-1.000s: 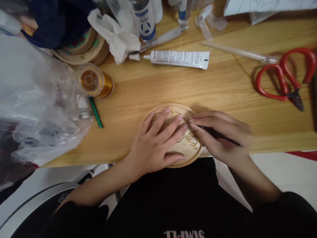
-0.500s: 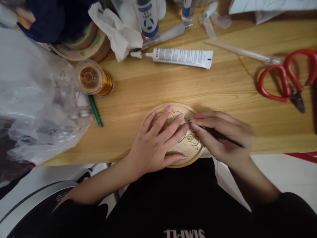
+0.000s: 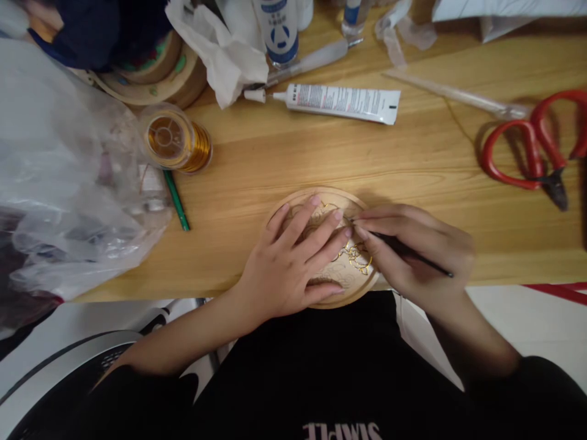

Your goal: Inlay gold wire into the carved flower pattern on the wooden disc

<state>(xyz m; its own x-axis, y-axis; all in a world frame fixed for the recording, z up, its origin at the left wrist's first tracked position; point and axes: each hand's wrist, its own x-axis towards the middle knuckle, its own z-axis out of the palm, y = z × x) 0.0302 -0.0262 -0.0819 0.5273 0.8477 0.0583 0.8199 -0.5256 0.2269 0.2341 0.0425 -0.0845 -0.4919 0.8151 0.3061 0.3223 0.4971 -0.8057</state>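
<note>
A round wooden board (image 3: 348, 297) lies at the table's front edge, with a pencilled pattern and gold wire outlines (image 3: 360, 260) on its face. My left hand (image 3: 293, 256) rests on the board, palm down and fingers spread, hiding much of the pattern. In my right hand (image 3: 413, 244) is a pair of slim black tweezers (image 3: 413, 253), pinched between thumb and fingers. Their tip points at the board close to my left fingertips. Whether the tip grips any wire is too small to tell.
A spool of gold wire (image 3: 177, 140) and a green pencil (image 3: 177, 200) lie left, beside plastic bags (image 3: 82, 201). Behind are a white glue tube (image 3: 343, 102), crumpled tissue (image 3: 224, 55) and a bottle (image 3: 279, 33). Red-handled scissors (image 3: 534, 150) and a plastic dropper (image 3: 458, 95) lie right.
The camera's view has shifted slightly, so the things at the back appear a little higher and some further right. Both hands keep nearly the same pose on the board.
</note>
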